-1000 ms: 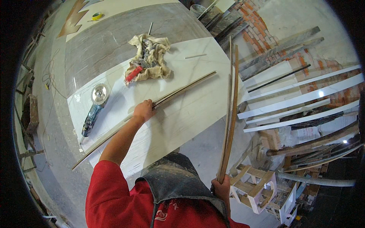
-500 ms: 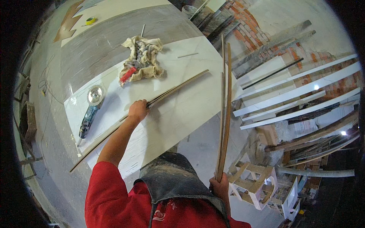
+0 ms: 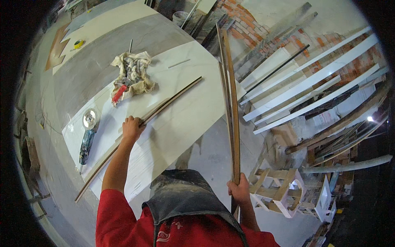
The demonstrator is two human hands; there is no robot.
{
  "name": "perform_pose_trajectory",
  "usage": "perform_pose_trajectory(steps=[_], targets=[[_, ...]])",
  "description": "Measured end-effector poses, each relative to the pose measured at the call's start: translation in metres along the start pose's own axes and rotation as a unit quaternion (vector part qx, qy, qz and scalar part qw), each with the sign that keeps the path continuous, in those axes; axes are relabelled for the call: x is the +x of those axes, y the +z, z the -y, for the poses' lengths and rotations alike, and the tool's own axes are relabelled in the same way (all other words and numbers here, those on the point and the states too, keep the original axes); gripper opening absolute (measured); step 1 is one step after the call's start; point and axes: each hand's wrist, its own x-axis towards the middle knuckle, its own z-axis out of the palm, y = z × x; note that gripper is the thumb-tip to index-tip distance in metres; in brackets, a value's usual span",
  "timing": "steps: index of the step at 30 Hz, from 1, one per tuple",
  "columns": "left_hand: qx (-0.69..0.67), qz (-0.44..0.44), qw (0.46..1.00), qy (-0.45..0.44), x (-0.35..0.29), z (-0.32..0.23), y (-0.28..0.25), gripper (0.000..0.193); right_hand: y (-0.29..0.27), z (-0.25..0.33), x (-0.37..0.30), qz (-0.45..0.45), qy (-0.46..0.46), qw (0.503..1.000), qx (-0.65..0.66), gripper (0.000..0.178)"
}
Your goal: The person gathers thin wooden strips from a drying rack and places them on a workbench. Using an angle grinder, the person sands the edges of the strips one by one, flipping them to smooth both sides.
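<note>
My left hand point(image 3: 132, 127) is closed around long thin strips point(image 3: 173, 101) lying aslant over a pale marble-look slab point(image 3: 181, 123). The strips run past the slab's near left edge. At my right side, my right hand point(image 3: 240, 190) grips another bunch of long brown strips point(image 3: 235, 136) near its lower end. These strips stand up steeply and spread apart toward the top. Left of my left hand rests an angle grinder point(image 3: 87, 138) with a shiny disc. Beyond it lies a crumpled, dirty cream cloth point(image 3: 133, 72) with a red object point(image 3: 119, 94) at its near edge.
A small thin stick point(image 3: 179, 64) lies on the slab, and a yellow tape roll point(image 3: 78, 44) sits farther back. To the right, long white strips point(image 3: 312, 90) lean by bricks point(image 3: 242, 24). A white-and-brown frame point(image 3: 279, 189) stands near my right hand.
The view has turned, so most of the scene sits farther left. My right hand has come up a little with its strips. My left hand keeps its hold on the strips over the slab.
</note>
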Motion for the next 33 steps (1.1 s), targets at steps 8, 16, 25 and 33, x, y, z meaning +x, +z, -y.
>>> perform_pose_trajectory(steps=[8,16,25,33], targets=[[0.004,-0.05,0.999,0.0,-0.019,0.002,0.006,0.072,-0.023,0.04,0.038,0.04,-0.08,0.995,0.041,0.026],[-0.15,-0.027,0.986,0.064,-0.121,-0.106,-0.016,0.083,-0.051,0.111,0.077,0.024,-0.196,0.976,0.096,0.029],[-0.381,0.179,0.857,0.297,-0.164,-0.305,-0.027,0.1,-0.081,0.256,0.113,0.092,-0.428,0.876,0.202,0.06],[-0.518,0.046,0.788,0.33,-0.159,-0.326,-0.102,0.099,-0.115,0.401,0.054,0.155,-0.649,0.743,0.049,0.024]])
